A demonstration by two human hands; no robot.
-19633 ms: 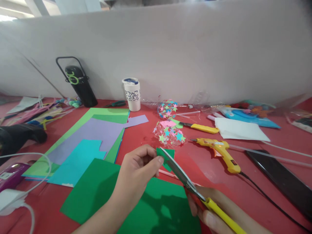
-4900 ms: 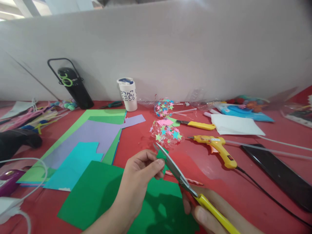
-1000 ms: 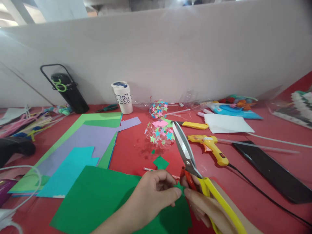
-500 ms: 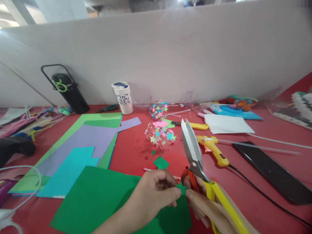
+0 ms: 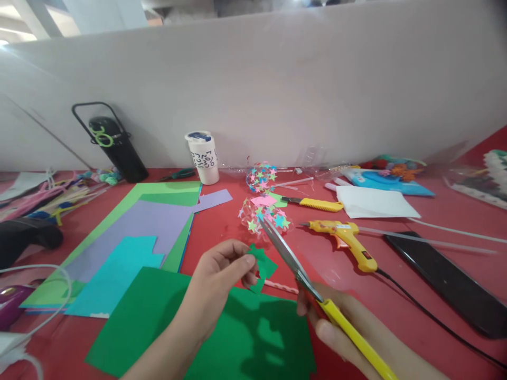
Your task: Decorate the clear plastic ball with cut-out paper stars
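Step in hand looks like paper cutting, trimming a small shape. Left hand (image 5: 219, 277) is closed in a pinch, thumb against fingers, on a small green piece (image 5: 256, 252) (star-like points show, rest hidden), above the counter (image 5: 222, 227), mid-width. Right hand (image 5: 348, 316) is wrapped round the handles of the scissors (image 5: 287, 256), blades nearly together, pointing at the counter's far edge, apart from the piece. Any further snip calls for opening the blades and bringing the piece between them; setting it down needs only a loosened pinch. Large green sheet (image 5: 158, 311) lies under both wrists, toward the near edge.

Containers: white cup (image 5: 206, 158), lidded, upright at the far edge, contents not visible. Black bottle (image 5: 121, 153), to its left along that edge, seems capped, inside unseen. Two clear balls (image 5: 264, 215) sit right of the cup, stars on them, can't tell if anything's inside. Blue packet (image 5: 396, 182) lies near the far right corner, contents unclear.
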